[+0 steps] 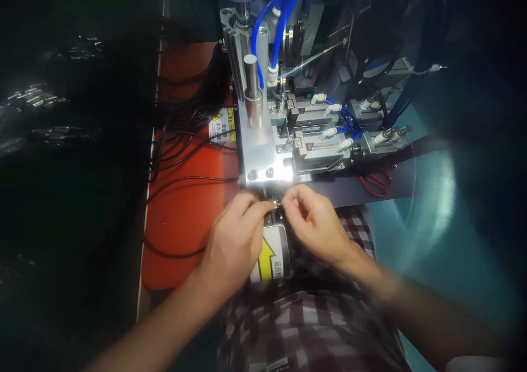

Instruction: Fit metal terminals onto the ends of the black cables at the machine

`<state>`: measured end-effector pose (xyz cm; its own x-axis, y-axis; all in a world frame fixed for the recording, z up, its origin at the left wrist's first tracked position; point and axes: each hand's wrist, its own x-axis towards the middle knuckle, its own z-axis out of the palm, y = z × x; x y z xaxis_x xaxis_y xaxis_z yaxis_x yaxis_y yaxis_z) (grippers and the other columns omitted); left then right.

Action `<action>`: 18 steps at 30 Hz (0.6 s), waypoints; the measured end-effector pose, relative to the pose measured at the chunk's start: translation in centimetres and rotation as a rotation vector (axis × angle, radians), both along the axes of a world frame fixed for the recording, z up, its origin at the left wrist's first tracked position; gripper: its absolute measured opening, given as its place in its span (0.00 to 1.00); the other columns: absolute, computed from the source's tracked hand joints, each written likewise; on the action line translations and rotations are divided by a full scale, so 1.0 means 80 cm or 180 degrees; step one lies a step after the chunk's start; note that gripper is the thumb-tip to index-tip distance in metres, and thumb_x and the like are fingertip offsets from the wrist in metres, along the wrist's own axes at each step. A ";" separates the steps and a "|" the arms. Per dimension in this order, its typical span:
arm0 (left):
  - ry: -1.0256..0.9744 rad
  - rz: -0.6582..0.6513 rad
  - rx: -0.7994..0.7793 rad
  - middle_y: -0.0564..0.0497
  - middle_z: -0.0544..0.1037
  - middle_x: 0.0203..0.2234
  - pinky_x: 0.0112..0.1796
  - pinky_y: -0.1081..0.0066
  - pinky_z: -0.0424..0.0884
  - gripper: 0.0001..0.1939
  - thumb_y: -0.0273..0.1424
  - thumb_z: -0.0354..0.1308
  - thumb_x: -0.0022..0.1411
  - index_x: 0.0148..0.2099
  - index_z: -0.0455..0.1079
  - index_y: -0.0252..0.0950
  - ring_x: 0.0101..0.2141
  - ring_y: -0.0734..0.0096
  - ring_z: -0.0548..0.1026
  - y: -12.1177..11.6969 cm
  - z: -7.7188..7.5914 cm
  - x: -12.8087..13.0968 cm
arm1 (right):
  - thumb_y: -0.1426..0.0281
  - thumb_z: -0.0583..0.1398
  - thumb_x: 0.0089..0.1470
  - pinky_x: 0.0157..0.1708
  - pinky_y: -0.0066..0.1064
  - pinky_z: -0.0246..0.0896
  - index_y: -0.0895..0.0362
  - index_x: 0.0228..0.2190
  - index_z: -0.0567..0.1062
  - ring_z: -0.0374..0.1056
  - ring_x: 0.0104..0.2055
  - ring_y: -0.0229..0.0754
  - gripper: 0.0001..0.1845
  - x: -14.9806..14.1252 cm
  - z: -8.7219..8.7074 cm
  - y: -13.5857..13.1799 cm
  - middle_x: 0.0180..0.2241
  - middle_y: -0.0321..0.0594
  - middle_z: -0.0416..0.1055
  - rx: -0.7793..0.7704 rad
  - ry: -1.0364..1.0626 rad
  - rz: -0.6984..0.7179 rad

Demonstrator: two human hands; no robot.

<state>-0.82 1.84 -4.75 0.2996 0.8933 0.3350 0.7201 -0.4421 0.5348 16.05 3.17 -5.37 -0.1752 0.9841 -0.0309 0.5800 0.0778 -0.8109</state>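
Note:
My left hand (pixel 236 232) is closed, its thumb and fingertips pressed against a tiny light-coloured part (pixel 276 203) below the metal block of the machine. From the right, my right hand (pixel 317 221) pinches thin red and green wires (pixel 280 204) at that same spot. The fingertips of both hands almost meet there. Just below them is a dark rail-like piece (pixel 269 218), with a white label (pixel 269 257) bearing a yellow arrow in front of it. The part's exact kind is too small to tell.
A bright metal block (pixel 263 147) stands directly beyond my hands, with pneumatic cylinders (pixel 323 152) and blue air hoses (pixel 256 37). Black cables (pixel 177 141) run over the orange surface (pixel 181 213) at left. Red-handled scissors or pliers (pixel 376 182) lie at right.

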 end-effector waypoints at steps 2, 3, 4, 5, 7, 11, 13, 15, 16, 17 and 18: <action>-0.0001 -0.0012 -0.0012 0.49 0.72 0.31 0.33 0.71 0.72 0.12 0.19 0.51 0.62 0.43 0.74 0.33 0.32 0.70 0.72 0.000 0.000 0.000 | 0.73 0.54 0.57 0.25 0.28 0.51 0.56 0.28 0.67 0.58 0.23 0.35 0.06 -0.001 0.001 0.000 0.22 0.31 0.63 -0.0012 -0.0060 -0.0029; -0.0002 -0.0014 -0.0010 0.49 0.72 0.31 0.34 0.71 0.72 0.13 0.19 0.51 0.62 0.43 0.74 0.33 0.32 0.71 0.72 0.000 0.000 0.000 | 0.73 0.54 0.57 0.25 0.28 0.51 0.56 0.28 0.67 0.58 0.23 0.35 0.06 -0.001 0.002 0.001 0.22 0.31 0.63 -0.0029 -0.0078 -0.0043; -0.0005 -0.0012 -0.0002 0.49 0.72 0.31 0.34 0.71 0.72 0.13 0.19 0.50 0.62 0.43 0.74 0.33 0.32 0.71 0.72 0.000 0.000 0.001 | 0.74 0.54 0.57 0.25 0.28 0.51 0.56 0.27 0.67 0.57 0.23 0.35 0.07 -0.001 0.002 0.001 0.22 0.32 0.63 -0.0048 -0.0080 -0.0053; -0.0008 -0.0006 0.0010 0.49 0.72 0.31 0.34 0.71 0.72 0.13 0.19 0.50 0.63 0.43 0.74 0.34 0.32 0.71 0.72 0.000 0.000 0.001 | 0.74 0.54 0.57 0.24 0.28 0.50 0.56 0.27 0.68 0.57 0.23 0.35 0.07 -0.001 0.002 0.001 0.22 0.32 0.64 -0.0072 -0.0062 -0.0051; -0.0023 0.0001 0.0028 0.49 0.72 0.31 0.34 0.71 0.72 0.13 0.19 0.50 0.62 0.43 0.74 0.34 0.33 0.70 0.72 0.000 0.001 0.001 | 0.73 0.54 0.58 0.23 0.27 0.50 0.56 0.27 0.68 0.57 0.23 0.35 0.07 0.000 0.003 0.001 0.22 0.32 0.64 -0.0124 0.0012 -0.0038; -0.0056 -0.0019 -0.0006 0.48 0.72 0.31 0.33 0.71 0.71 0.13 0.18 0.51 0.62 0.43 0.75 0.31 0.32 0.70 0.72 0.000 0.001 0.001 | 0.70 0.55 0.59 0.24 0.28 0.53 0.56 0.31 0.71 0.59 0.23 0.35 0.06 0.004 0.004 -0.001 0.21 0.32 0.64 -0.0092 0.0138 -0.0056; -0.0051 -0.0022 -0.0031 0.48 0.71 0.30 0.33 0.71 0.71 0.12 0.18 0.51 0.62 0.43 0.75 0.31 0.32 0.70 0.72 0.000 0.001 0.001 | 0.69 0.57 0.58 0.25 0.28 0.54 0.57 0.33 0.72 0.60 0.22 0.35 0.05 0.005 0.004 -0.003 0.20 0.31 0.63 0.0048 0.0118 -0.0054; -0.0028 -0.0011 -0.0027 0.48 0.71 0.30 0.33 0.71 0.72 0.12 0.19 0.51 0.62 0.43 0.75 0.31 0.32 0.70 0.72 0.000 0.001 0.000 | 0.69 0.58 0.57 0.25 0.28 0.55 0.57 0.32 0.72 0.60 0.22 0.35 0.05 0.004 0.004 -0.005 0.20 0.31 0.63 0.0223 0.0064 -0.0047; -0.0015 -0.0007 -0.0023 0.49 0.71 0.30 0.33 0.71 0.72 0.12 0.19 0.51 0.62 0.43 0.75 0.32 0.32 0.70 0.72 0.000 0.001 0.000 | 0.69 0.57 0.57 0.25 0.28 0.55 0.57 0.31 0.72 0.60 0.22 0.35 0.05 0.003 0.004 -0.005 0.20 0.32 0.64 0.0305 0.0040 -0.0048; -0.0008 -0.0001 -0.0021 0.49 0.71 0.31 0.33 0.71 0.72 0.12 0.19 0.51 0.62 0.43 0.75 0.32 0.32 0.70 0.72 0.000 0.000 0.000 | 0.69 0.57 0.58 0.25 0.28 0.55 0.56 0.30 0.71 0.60 0.22 0.35 0.05 0.002 0.004 -0.005 0.21 0.32 0.65 0.0374 0.0025 -0.0053; -0.0007 0.0006 -0.0022 0.49 0.72 0.31 0.33 0.71 0.72 0.12 0.19 0.51 0.62 0.43 0.74 0.33 0.32 0.70 0.72 0.000 0.000 0.000 | 0.69 0.57 0.58 0.26 0.29 0.56 0.56 0.30 0.71 0.60 0.22 0.35 0.06 0.002 0.003 -0.005 0.21 0.33 0.66 0.0422 0.0016 -0.0060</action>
<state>-0.84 1.81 -4.77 0.2973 0.8961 0.3295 0.7199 -0.4371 0.5392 16.18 2.79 -5.09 -0.1563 0.9826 0.1005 0.5784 0.1736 -0.7971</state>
